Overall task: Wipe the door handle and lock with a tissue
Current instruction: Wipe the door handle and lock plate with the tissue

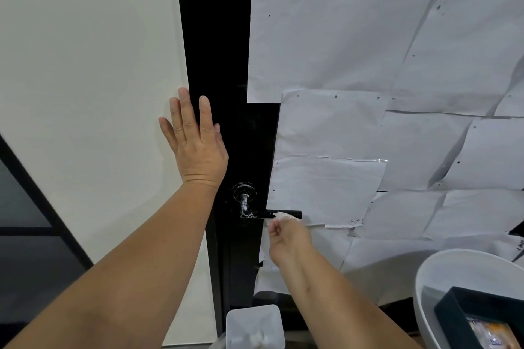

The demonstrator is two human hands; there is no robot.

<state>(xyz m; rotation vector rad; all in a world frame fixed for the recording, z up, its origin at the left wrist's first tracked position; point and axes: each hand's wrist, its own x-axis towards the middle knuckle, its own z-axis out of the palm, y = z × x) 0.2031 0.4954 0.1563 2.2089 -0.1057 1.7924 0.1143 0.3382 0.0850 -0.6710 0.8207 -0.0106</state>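
Head view: the black lever door handle juts to the right from its round rose, which is mounted on the dark door stile. White smears show on the neck and inner part of the lever. The right hand comes up from just below the handle and pinches a small white tissue against the lever, roughly midway along it, fingers curled round the wad. The left hand lies flat and released, fingers straight, up and to the left of the handle, spread across the seam between the stile and the pale wall panel, apparently bracing the door. To the right of the handle, taped paper sheets cover the door surface. Well below the handle stands a translucent container holding something white, and to the lower right a white tub with a dark box inside.

The wipe looks underway on the lever, with the neck and rose still smeared; I cannot make out a separate lock. Risks from here: the thin tissue could shred on the residue and leave lint, pushing down could depress the lever and swing the door if the bracing hand eases, and a wide stroke could snag the loose paper edge just beside the lever's tip.
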